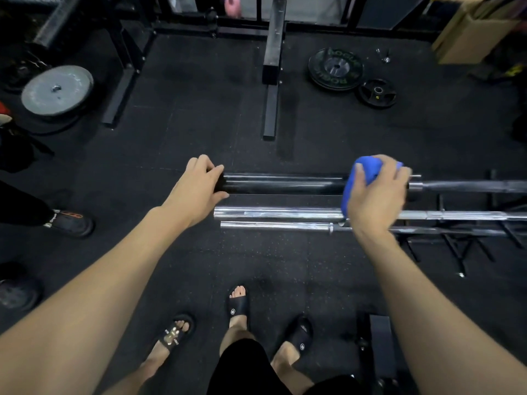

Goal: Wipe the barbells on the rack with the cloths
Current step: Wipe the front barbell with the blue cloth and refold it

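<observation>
Three barbells lie side by side on a low black rack (pixel 462 249). The farthest is a black barbell (pixel 282 183) with a thick sleeve. My left hand (pixel 199 186) grips the left end of that sleeve. My right hand (pixel 376 195) holds a blue cloth (pixel 356 181) wrapped over the black sleeve's right end, near its collar. Closer to me lie a thick chrome barbell (pixel 273 213) and a thinner chrome barbell (pixel 273 225); my right wrist crosses over both.
Black rubber floor (pixel 199 124) all around. Weight plates lie at the far right (pixel 336 68) and far left (pixel 57 91). A rack upright's foot (pixel 271 109) stands ahead. Another person's shoe (pixel 71 222) is at left. Feet in black slides (pixel 239 306) are below.
</observation>
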